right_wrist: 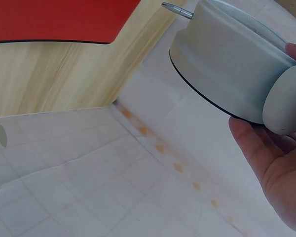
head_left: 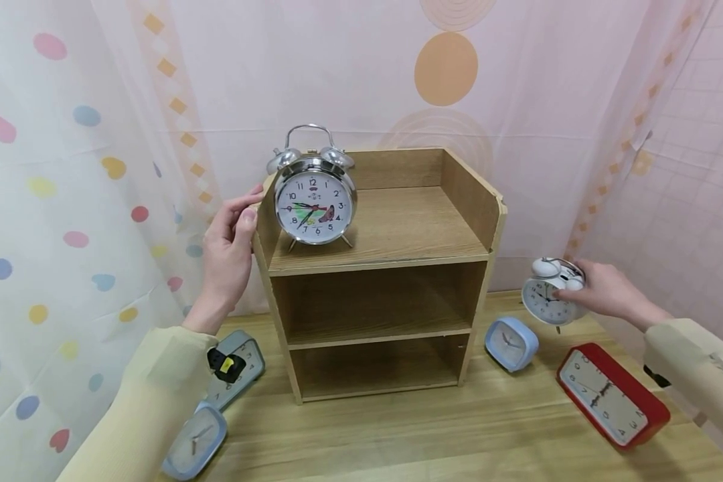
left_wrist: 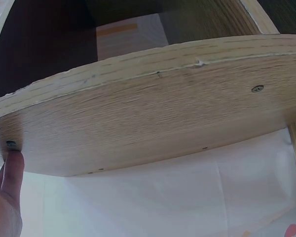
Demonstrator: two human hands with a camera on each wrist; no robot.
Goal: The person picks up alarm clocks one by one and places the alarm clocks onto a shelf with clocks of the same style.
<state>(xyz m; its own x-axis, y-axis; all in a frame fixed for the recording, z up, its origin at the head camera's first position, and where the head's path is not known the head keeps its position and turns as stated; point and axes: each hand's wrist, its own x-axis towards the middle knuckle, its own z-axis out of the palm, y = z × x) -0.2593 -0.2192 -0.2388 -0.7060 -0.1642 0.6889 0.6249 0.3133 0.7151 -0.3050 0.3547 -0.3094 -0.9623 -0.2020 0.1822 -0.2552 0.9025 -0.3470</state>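
Observation:
My right hand (head_left: 608,291) grips a white twin-bell alarm clock (head_left: 545,304), thumb on the front and fingers behind; it is held up at the right of the table. The right wrist view shows the clock's white casing (right_wrist: 232,64), one bell and a metal foot close up. My left hand (head_left: 225,251) rests against the outer left side of a small wooden shelf unit (head_left: 379,268), its fingers fairly straight. In the left wrist view, a fingertip touches the side panel (left_wrist: 153,118) by a screw. A silver twin-bell alarm clock (head_left: 315,204) stands on the top shelf's left.
Right of the shelf unit are a small blue clock (head_left: 512,345) and a red rectangular clock (head_left: 614,395) on the wooden table (head_left: 397,435). A grey-green clock (head_left: 239,368) and another light-blue clock (head_left: 195,442) lie by the left forearm. Patterned curtains (head_left: 361,67) hang behind.

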